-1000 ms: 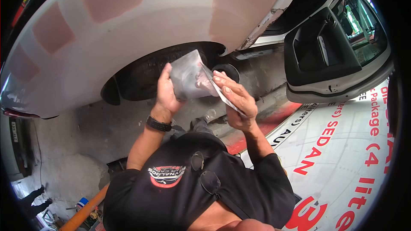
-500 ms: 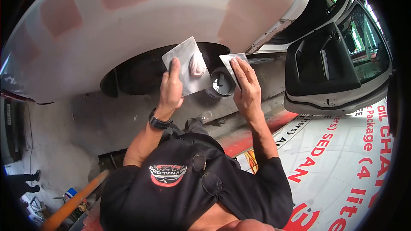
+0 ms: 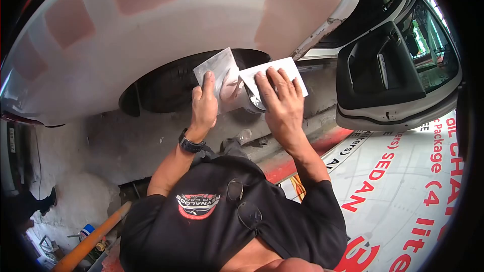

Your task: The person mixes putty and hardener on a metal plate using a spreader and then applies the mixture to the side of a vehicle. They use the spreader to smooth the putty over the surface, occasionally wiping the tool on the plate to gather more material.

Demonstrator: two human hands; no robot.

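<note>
My left hand (image 3: 204, 108) grips a flat grey mixing board (image 3: 217, 64) by its near edge, thumb on top. A lump of pale pinkish putty (image 3: 230, 84) sits on the board's right side. In my right hand (image 3: 286, 113) is a flat white putty spreader (image 3: 297, 74), with fingers spread across its upper face. The spreader's left corner reaches the putty's edge in view; whether it touches cannot be told. Below both, an open can (image 3: 256, 105) is partly covered by the spreader and board.
Ahead curves a white car panel (image 3: 212, 25) with dull pink patches and a dark wheel arch (image 3: 166, 83). An open car door (image 3: 378, 75) stands at right, above a printed banner (image 3: 393, 171). An orange pole (image 3: 96, 236) and another person's leg (image 3: 43, 201) are at lower left.
My right hand has moved left with the spreader, turning its broad face into view beside the putty. The board has shifted slightly. The other person's leg at far left has moved.
</note>
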